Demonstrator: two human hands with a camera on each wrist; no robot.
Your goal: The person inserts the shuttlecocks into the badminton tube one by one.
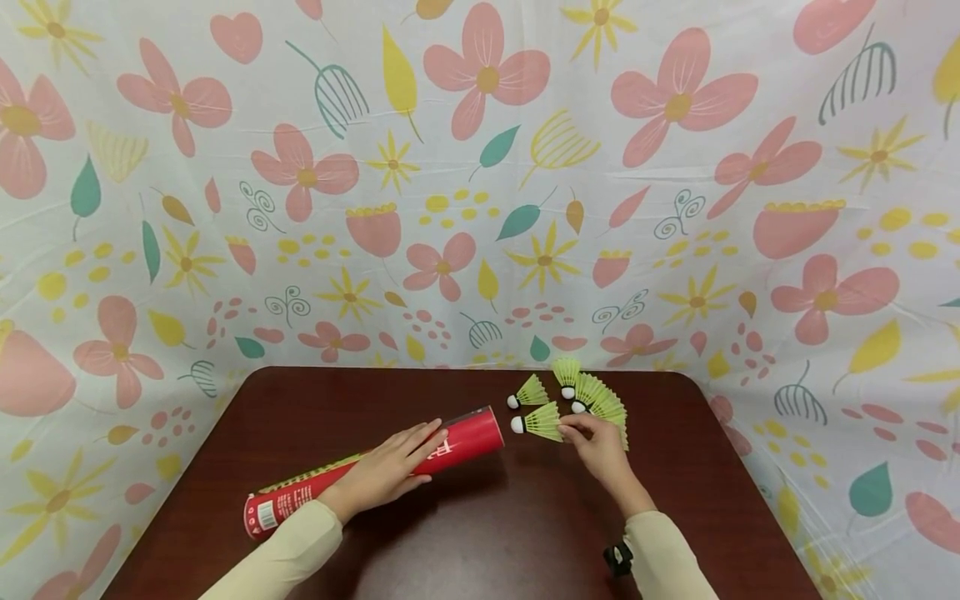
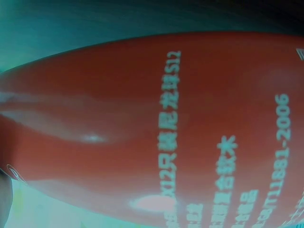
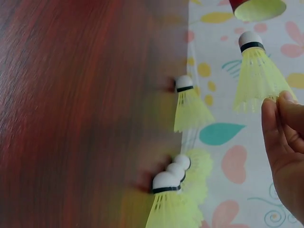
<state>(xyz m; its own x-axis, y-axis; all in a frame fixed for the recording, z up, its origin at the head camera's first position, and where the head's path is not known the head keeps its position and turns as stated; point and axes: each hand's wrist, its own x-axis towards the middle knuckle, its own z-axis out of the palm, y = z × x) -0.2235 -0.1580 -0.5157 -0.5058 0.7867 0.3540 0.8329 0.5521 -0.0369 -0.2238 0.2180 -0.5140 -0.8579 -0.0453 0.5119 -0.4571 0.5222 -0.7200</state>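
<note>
My left hand (image 1: 386, 467) grips a long red shuttlecock tube (image 1: 468, 440), its fingers over the top and the thumb along the near side. The tube slants across the table, its open mouth facing right. In the left wrist view the red tube wall (image 2: 114, 109) with white print fills most of the picture. My right hand (image 1: 602, 450) pinches the skirt rim of a yellow shuttlecock (image 1: 538, 422) between thumb and fingertips. The white cork of this shuttlecock (image 3: 256, 71) points toward the tube mouth (image 3: 261, 10).
Behind the held one lies a single shuttlecock (image 1: 530, 390). Several more shuttlecocks (image 1: 596, 395) cluster at the back right of the dark brown table (image 1: 480, 542), partly overlapping. A flower-patterned cloth (image 1: 442, 208) hangs behind and around the table.
</note>
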